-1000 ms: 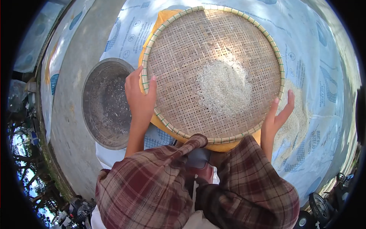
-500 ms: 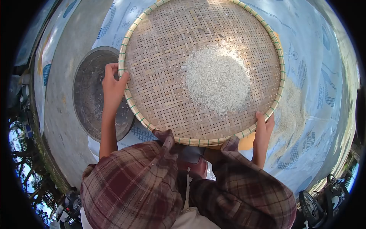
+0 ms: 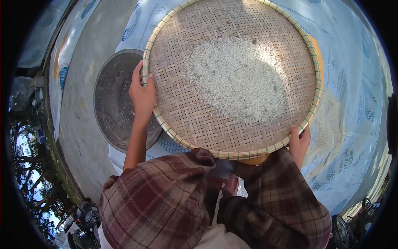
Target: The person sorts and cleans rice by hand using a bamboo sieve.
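Note:
A round woven bamboo winnowing tray (image 3: 178, 120) with a green-stitched rim is held up in front of me. White rice grains (image 3: 240, 79) lie spread over its middle and right side, with a few dark specks among them. My left hand (image 3: 143, 93) grips the rim on the left, thumb over the edge. At the lower right, my right hand (image 3: 299, 143) is closed on the rim with its thumb on top; its other fingers are partly hidden beneath the tray.
A dark round basin (image 3: 112, 103) with scattered grains stands at the left. Printed white-blue sheeting (image 3: 352, 133) covers the ground, with a heap of pale grain (image 3: 327, 128) at the right. Part of an orange-yellow object (image 3: 317, 54) shows behind the tray. Motorbikes (image 3: 342, 232) stand at the lower edge.
The rice has spread from a compact pile into a wider, thinner layer, reaching further left and up. The tray, my hands and the surroundings sit slightly further right in view.

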Motion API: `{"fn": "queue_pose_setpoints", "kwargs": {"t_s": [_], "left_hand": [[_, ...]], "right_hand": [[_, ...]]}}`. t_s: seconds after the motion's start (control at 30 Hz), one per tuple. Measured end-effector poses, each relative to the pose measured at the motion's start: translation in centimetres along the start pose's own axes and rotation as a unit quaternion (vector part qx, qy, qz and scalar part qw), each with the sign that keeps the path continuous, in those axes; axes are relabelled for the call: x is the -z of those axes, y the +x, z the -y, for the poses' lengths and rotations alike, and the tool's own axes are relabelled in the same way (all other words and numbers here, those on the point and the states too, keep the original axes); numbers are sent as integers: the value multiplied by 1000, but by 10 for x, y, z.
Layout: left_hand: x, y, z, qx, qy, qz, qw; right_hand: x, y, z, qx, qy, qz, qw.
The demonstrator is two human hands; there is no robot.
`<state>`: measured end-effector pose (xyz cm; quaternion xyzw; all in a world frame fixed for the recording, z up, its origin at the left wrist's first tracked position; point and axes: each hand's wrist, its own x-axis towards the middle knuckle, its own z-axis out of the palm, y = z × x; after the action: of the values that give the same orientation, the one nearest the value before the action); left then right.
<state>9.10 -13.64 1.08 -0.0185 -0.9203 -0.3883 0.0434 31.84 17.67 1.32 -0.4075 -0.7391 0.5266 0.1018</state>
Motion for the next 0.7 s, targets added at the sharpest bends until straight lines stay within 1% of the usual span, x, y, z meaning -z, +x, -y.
{"fn": "queue_pose_setpoints", "kwargs": {"t_s": [0.03, 0.07, 0.1, 0.13, 0.17, 0.2, 0.27, 0.3, 0.33, 0.37, 0.43, 0.47, 0.5, 0.53, 0.57, 0.6, 0.67, 0.7], "left_hand": [[-4, -12, -31, 18, -9, 6, 1000], [-4, -16, -32, 14, -11, 8, 1000], [-7, -20, -32, 6, -45, 8, 999], [-12, -24, -32, 2, -82, 5, 997], [-4, -16, -25, 32, -51, 5, 998], [-2, -9, -12, 40, -55, 0, 998], [2, 7, 12, 83, -25, 4, 996], [4, 6, 10, 41, -8, -10, 999], [0, -2, -4, 38, -3, -11, 999], [-10, -18, -27, 20, -4, -5, 1000], [-14, -21, -39, -2, -9, 1, 1000], [-16, -20, -38, 11, -72, 19, 997], [-19, -23, -36, 31, -138, 34, 989], [-16, -17, -26, 41, -147, 28, 988], [-6, 1, -4, 53, -128, 21, 990], [5, 11, 3, 56, -101, 18, 993], [9, 2, 8, 42, -83, 11, 996], [8, -3, 2, 33, -76, 3, 997]], "right_hand": [[18, 10, -6, -36, 72, -24, 996], [27, 15, -8, -70, 143, -50, 986], [28, 10, -11, -69, 140, -54, 986], [30, 5, -15, -50, 107, -38, 992], [31, 4, -14, -28, 70, -19, 997], [11, -9, 6, -16, 34, 13, 999], [-14, -16, 14, -36, 27, 30, 999], [-10, -10, 11, -56, 44, 9, 997], [1, -1, 8, -74, 59, -12, 995], [12, 5, 10, -44, 93, -77, 992], [50, 16, -14, -38, 111, -82, 990], [65, 20, -18, -28, 120, -86, 989], [56, 11, -2, -15, 114, -65, 991], [39, 2, 2, 3, 79, -54, 995], [12, -9, 15, -61, 78, -42, 994], [-13, -20, 33, -70, 67, -29, 995], [-9, -11, 25, -128, 99, 0, 987], [0, -2, 23, -132, 114, -7, 985]]}}
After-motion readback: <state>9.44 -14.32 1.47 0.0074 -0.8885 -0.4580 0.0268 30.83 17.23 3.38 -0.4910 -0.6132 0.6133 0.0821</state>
